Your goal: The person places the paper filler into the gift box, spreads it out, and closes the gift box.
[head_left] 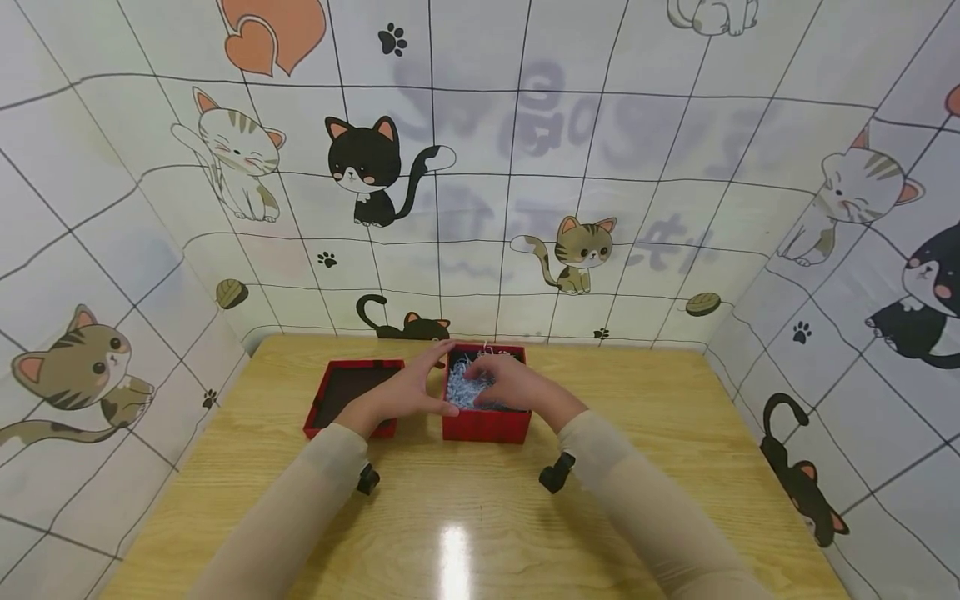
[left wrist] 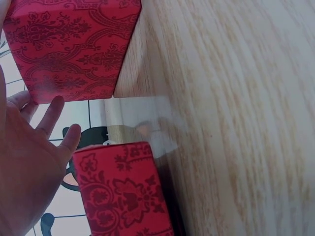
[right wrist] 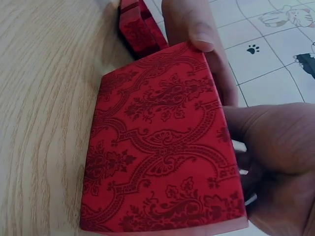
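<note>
Beige sleeves (head_left: pixel 637 500), red box (head_left: pixel 486 427) below right hand (head_left: pixel 517 385)

One left hand (head_left: pixel 401 393) and one right hand (head_left: pixel 519 386); two sleeves (head_left: pixel 645 492); two black wrist devices (head_left: pixel 557 472); one red box (head_left: pixel 485 427); one red lid (head_left: pixel 348 396); one table (head_left: pixel 660 400). Wall covering (head_left: pixel 480 208), head view: nine cats (head_left: pixel 367 158), whole or partial, and five paw prints (head_left: pixel 392 39).
</note>
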`<state>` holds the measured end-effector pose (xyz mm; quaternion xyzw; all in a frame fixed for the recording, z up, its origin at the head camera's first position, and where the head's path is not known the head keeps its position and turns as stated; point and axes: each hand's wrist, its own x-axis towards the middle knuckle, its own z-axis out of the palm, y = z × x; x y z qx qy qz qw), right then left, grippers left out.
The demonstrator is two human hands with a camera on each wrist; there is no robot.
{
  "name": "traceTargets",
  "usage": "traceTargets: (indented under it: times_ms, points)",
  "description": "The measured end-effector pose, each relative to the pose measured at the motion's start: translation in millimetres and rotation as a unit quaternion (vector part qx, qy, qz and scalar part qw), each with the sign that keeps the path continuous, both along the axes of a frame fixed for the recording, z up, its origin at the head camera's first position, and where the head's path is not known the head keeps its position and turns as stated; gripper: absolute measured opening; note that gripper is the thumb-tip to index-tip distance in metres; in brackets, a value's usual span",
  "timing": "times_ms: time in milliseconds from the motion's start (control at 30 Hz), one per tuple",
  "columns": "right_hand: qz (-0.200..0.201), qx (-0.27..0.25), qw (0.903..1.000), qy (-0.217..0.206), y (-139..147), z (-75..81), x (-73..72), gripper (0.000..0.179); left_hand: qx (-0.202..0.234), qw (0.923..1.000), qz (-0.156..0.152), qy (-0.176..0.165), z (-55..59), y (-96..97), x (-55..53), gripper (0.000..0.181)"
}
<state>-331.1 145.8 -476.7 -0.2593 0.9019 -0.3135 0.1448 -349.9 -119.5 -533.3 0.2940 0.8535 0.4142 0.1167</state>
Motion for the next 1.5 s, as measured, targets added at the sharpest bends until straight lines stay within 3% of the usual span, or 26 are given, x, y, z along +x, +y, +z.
traceTargets:
  times_ms: [233,333,700,900,1100,1333,1500]
  points:
    - [0.008,0.104,0.9944,0.018,-7.4,-4.3,-0.5,0.053,0.003,1.0000,-0.003,-0.003,0.1,0.1,0.3,0.124]
    - [0.012,0.122,0.9921,0.025,-8.1,-2.3,0.8,0.054,0.004,1.0000,-0.004,-0.005,1.0,0.8,0.8,0.124]
    - [-0.008,0.062,0.9975,0.032,4.7,25.6,3.6,0.058,0.000,1.0000,0.005,-0.002,1.7,-0.4,-0.2,0.124]
    - [-0.045,0.051,0.9969,0.039,10.1,34.1,1.8,0.058,-0.012,0.9999,0.009,0.003,1.8,-0.7,-0.2,0.124]
    - [-0.064,0.040,0.9964,0.040,11.1,30.4,-1.4,0.064,-0.010,0.9999,0.005,0.004,1.4,-0.9,-0.3,0.124]
    - [-0.066,0.000,0.9977,0.015,8.5,12.4,-8.3,0.069,-0.008,0.9999,0.008,0.007,2.0,-0.3,2.9,0.123]
    - [-0.064,0.030,0.9975,-0.001,2.2,3.9,-7.6,0.075,-0.012,0.9998,0.009,0.009,-0.1,1.6,3.0,0.122]
